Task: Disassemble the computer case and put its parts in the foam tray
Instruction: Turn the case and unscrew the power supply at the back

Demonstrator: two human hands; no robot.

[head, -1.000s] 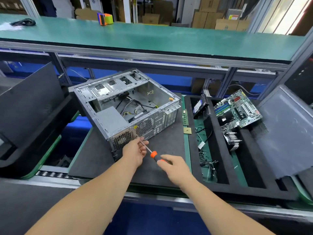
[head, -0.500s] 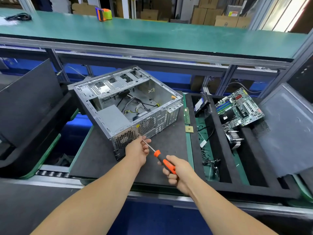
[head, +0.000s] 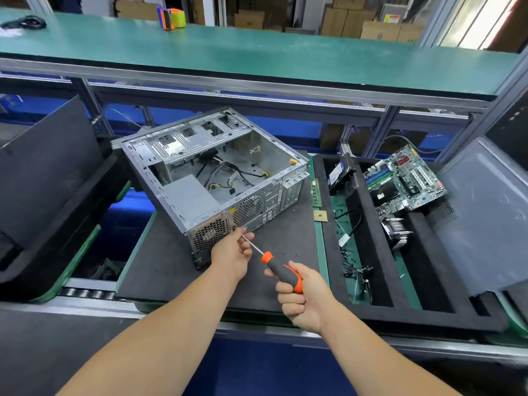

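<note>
At the far left a dark side panel (head: 48, 167) leaned upright out of the work area, apparently parked there so it would not crowd the bench. Next to it the computer case (head: 217, 178) lay on its side on the black foam mat (head: 160, 261), its open face turned up and its rear wall turned toward the person, which put the rear screws within easy reach. Inside, the grey power supply (head: 190, 195) sat in the near-left corner with loose cables (head: 228, 178) trailing across the floor of the case, so the work in hand was probably freeing that unit. The left hand (head: 231, 252) was curled at the rear grille, its fingertips pinching the metal shaft of the screwdriver (head: 275, 262) close to the tip, most likely to steady the bit on a screw that the hand itself hid. The right hand (head: 303, 298) was wrapped firmly round the orange-and-grey handle, set back and low so it could turn the tool while the other hand guided it. Just right of the case, a memory stick (head: 315, 192) and a small square chip (head: 320, 216) lay on the green strip at the mat's edge. Beyond them the foam tray (head: 380, 261) already held removed parts in its long slots: a hard drive (head: 338, 172) propped upright, thin wires (head: 357, 270) lower in the same slot, the motherboard (head: 405, 178) tilted across the next, and a finned heatsink (head: 398, 232) below it. At the far right a second grey panel (head: 485, 212) rested against the tray's edge.
</note>
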